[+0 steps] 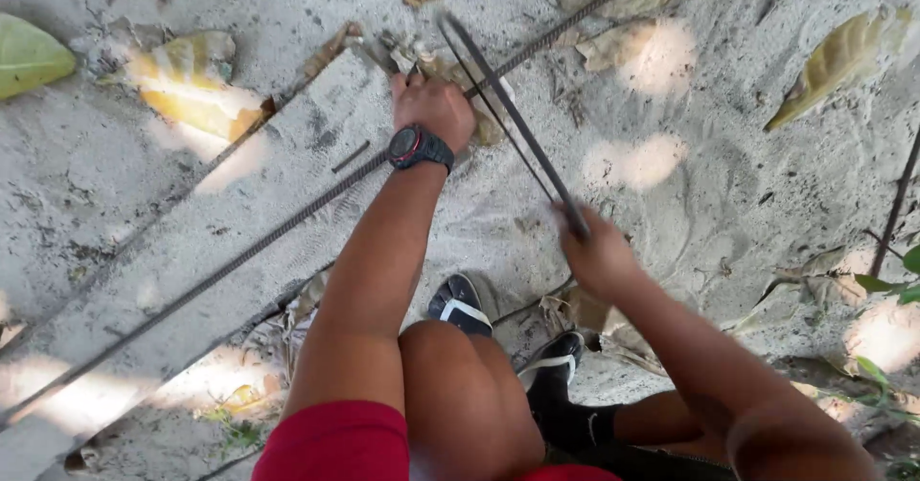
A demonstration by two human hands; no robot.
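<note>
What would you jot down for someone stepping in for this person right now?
Left hand, with a watch: pressing the rebar down on the plank.
Right hand: gripping the hacksaw handle, blade across the rebar just past the left hand.
Feet in sandals on the sand beside the plank.
Done: the saw is set on the bar; cut depth cannot be seen.
Left: the rebar looks uncut.

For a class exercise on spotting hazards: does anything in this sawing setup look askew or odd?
The long ribbed steel bar lies slantwise across a sandy plank on the ground, pinned only by the left hand; the right hand holds the hacksaw.
</note>
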